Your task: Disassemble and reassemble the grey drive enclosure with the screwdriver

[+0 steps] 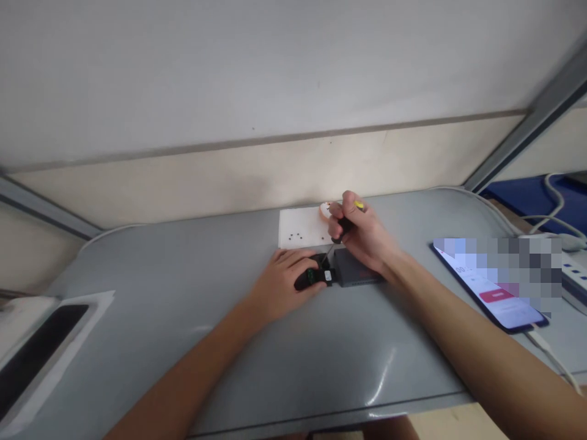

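My left hand (288, 272) is closed around a small black device (313, 278) and steadies it on the table. The device lies open, with a green circuit board and a white label showing; my fingers cover part of it. In my right hand (362, 231) is a screwdriver (347, 228) with a black and yellow handle. Its thin shaft slants down to the device, though the exact contact of the tip is too small to make out. Beneath my right wrist sits a flat dark grey box (355, 269). Several tiny dark screws (297, 235) lie on white paper (302, 220) just behind.
A round white and orange item (325, 211) rests on the paper, partly behind my right hand. To the right lies a lit phone (490, 287) with a cable plugged in, beside a white power strip (575, 275). A dark slab (46, 348) on white paper is at left.
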Tool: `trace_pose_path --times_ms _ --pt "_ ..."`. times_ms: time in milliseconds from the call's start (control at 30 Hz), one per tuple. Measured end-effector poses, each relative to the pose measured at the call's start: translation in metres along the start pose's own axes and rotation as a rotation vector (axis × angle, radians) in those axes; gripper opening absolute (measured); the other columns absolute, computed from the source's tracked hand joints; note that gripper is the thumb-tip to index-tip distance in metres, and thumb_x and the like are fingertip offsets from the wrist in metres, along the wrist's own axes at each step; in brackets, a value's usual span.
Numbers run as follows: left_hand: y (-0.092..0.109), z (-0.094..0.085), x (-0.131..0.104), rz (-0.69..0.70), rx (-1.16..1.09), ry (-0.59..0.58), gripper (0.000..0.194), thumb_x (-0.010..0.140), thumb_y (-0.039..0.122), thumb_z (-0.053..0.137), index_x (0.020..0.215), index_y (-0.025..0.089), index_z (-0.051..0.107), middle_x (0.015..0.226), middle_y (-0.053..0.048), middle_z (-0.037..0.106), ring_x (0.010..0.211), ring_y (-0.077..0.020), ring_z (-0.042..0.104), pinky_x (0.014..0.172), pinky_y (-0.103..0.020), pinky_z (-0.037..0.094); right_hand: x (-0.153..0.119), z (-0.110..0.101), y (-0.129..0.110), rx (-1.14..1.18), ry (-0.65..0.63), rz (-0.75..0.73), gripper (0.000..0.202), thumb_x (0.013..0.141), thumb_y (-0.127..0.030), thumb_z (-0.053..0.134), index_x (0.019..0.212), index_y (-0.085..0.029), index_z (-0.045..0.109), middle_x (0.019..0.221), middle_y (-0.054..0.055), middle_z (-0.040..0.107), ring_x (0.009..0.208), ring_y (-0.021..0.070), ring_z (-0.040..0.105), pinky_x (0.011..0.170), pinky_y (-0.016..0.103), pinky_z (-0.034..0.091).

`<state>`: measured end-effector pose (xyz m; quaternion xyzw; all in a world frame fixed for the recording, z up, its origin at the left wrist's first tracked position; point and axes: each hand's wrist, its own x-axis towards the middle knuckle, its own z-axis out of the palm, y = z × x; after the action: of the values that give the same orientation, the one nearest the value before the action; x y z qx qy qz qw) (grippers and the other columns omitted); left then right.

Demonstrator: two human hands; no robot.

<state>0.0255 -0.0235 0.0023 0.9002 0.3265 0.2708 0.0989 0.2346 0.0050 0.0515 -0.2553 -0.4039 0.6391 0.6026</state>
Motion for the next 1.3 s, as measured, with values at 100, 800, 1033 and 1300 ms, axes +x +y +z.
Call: trace_pose_path --times_ms 100,800,1033,1300 --pt "0.0009 -0.001 0.0004 -0.021 -0.013 -0.015 0.019 0.095 0.037 0.072 0.107 0.023 0.067 0.132 -0.005 0.072 0.117 -0.0239 0.068 0.103 -0.043 0.046 0.0008 0.0018 -0.0007 -0.047 0.002 0.024 0.057 0.08 -0.072 0.073 0.073 -0.025 0.042 0.062 -0.008 0.03 0.049 0.0089 0.024 0.047 0.028 0.026" --pt "0.0017 -0.0019 0.0008 -0.019 0.007 -0.007 0.018 0.095 0.036 0.073 0.108 0.024 0.067 0.133 -0.005 0.072 0.12 -0.0243 0.067 0.105 -0.044 0.046 -0.0013 0.0065 0.0014 0.05 0.023 -0.009 0.038 0.084 -0.054 0.079 0.082 -0.024 0.056 0.083 -0.001 0.055 0.074 0.0135 0.056 0.066 0.029 0.045" --pt "0.0009 -0.0032 0.002 -0.007 0.015 -0.016 0.017 0.094 0.033 0.073 0.107 0.024 0.067 0.131 -0.006 0.072 0.121 -0.0243 0.067 0.105 -0.044 0.046 0.0033 0.0034 0.0023 0.047 0.036 -0.01 0.043 0.086 -0.065 0.071 0.087 -0.025 0.056 0.066 -0.007 0.038 0.051 0.0091 0.031 0.05 0.028 0.03" --pt "0.0025 -0.0046 0.0017 -0.02 0.016 -0.03 0.018 0.096 0.036 0.071 0.108 0.024 0.067 0.133 -0.006 0.071 0.121 -0.0246 0.066 0.107 -0.045 0.046 -0.0007 0.0017 -0.0008 0.085 -0.029 0.044 0.043 0.081 -0.054 0.082 0.077 -0.022 0.053 0.088 -0.001 0.057 0.071 0.0105 0.055 0.064 0.028 0.044"
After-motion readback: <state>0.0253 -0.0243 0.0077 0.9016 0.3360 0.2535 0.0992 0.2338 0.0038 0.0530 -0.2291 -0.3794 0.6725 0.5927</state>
